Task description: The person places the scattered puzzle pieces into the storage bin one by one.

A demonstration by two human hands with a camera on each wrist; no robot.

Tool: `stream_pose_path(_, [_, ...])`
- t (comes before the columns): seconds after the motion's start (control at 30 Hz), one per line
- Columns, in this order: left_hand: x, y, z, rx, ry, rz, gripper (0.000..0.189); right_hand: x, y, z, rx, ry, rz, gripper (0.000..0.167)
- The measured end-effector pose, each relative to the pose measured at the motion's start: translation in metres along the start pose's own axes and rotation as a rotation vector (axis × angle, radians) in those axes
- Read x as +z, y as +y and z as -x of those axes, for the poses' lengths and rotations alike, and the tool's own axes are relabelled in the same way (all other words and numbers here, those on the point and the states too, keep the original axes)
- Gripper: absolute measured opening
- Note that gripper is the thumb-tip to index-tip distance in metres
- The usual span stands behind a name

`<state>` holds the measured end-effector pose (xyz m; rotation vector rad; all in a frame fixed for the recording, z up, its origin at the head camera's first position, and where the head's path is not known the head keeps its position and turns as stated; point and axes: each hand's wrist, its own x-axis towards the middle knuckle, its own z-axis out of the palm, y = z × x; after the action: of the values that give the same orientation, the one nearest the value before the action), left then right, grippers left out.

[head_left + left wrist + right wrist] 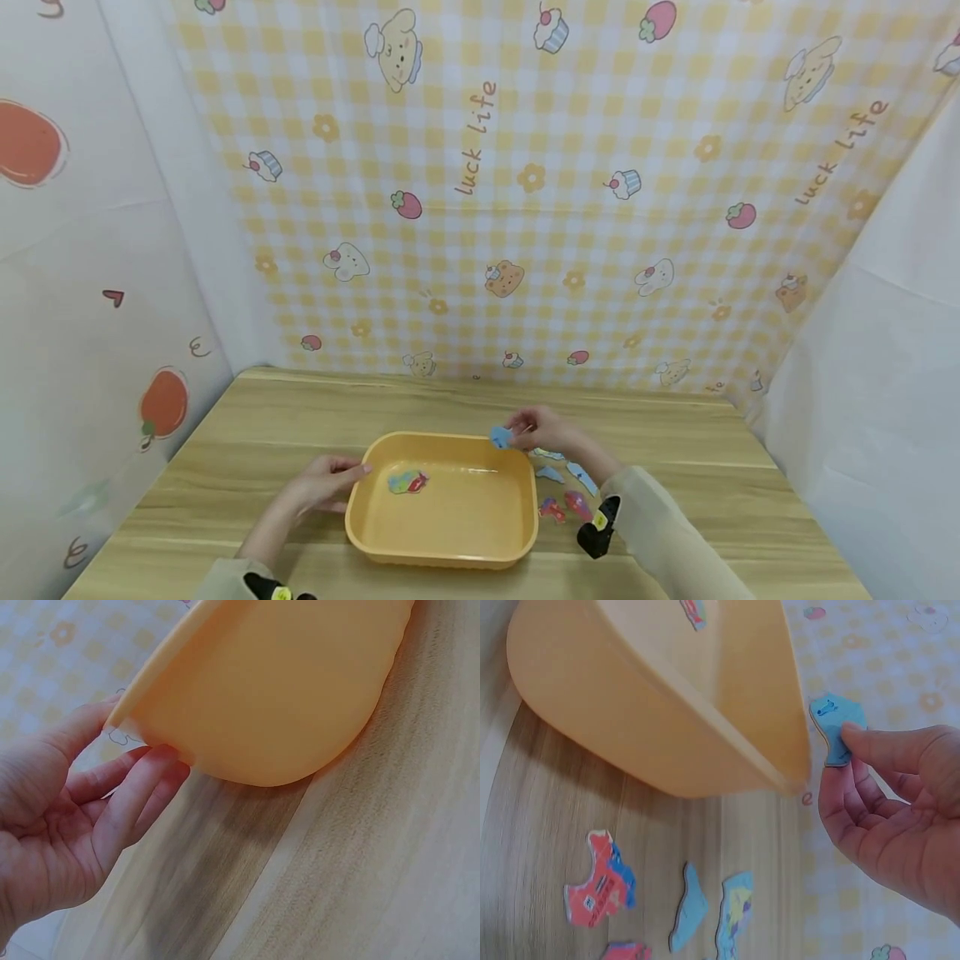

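A yellow plastic tub stands on the wooden table. My left hand grips its left side, thumb at the rim and fingers against the outer wall, as the left wrist view shows. Between thumb and fingers my right hand pinches a light blue puzzle piece, held up near the tub's far right corner. Inside the tub lies a multicoloured puzzle piece, left of the middle. Right of the tub lie a red and blue piece, a plain light blue piece and a yellow-patterned piece.
More loose pieces lie there too, among them a pink-red piece and a long pale blue piece near the right sleeve. A checked cloth hangs behind the wooden table, with white cloths at both sides.
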<state>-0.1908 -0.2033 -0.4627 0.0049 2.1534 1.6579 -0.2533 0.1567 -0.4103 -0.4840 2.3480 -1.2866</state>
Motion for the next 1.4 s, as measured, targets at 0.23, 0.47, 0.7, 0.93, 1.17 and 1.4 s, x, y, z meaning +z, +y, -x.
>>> stream_pose_path(0.23, [0.002, 0.003, -0.001, -0.016, 0.036, 0.002, 0.070, 0.019, -0.017, -0.010, -0.045, -0.081, 0.060, 0.020])
stream_pose_path(0.47, [0.006, 0.006, -0.002, -0.019, 0.056, -0.008, 0.060, 0.040, -0.026, -0.018, -0.136, -0.132, 0.294, 0.018])
stream_pose_path(0.7, [0.006, 0.005, -0.005, -0.012, 0.033, 0.001, 0.062, 0.055, -0.031, -0.026, -0.139, -0.197, 0.468, 0.015])
stream_pose_path(0.93, [0.007, 0.004, -0.005, -0.023, 0.044, -0.001, 0.062, 0.069, -0.036, -0.033, -0.078, -0.268, 0.555, 0.015])
stream_pose_path(1.17, [0.007, 0.001, -0.005, -0.021, 0.037, -0.007, 0.065, 0.081, -0.036, -0.036, -0.030, -0.273, 0.629, 0.017])
stream_pose_path(1.4, [0.004, -0.001, -0.003, -0.032, 0.056, -0.015, 0.065, 0.082, -0.035, -0.036, -0.077, -0.255, 0.667, 0.015])
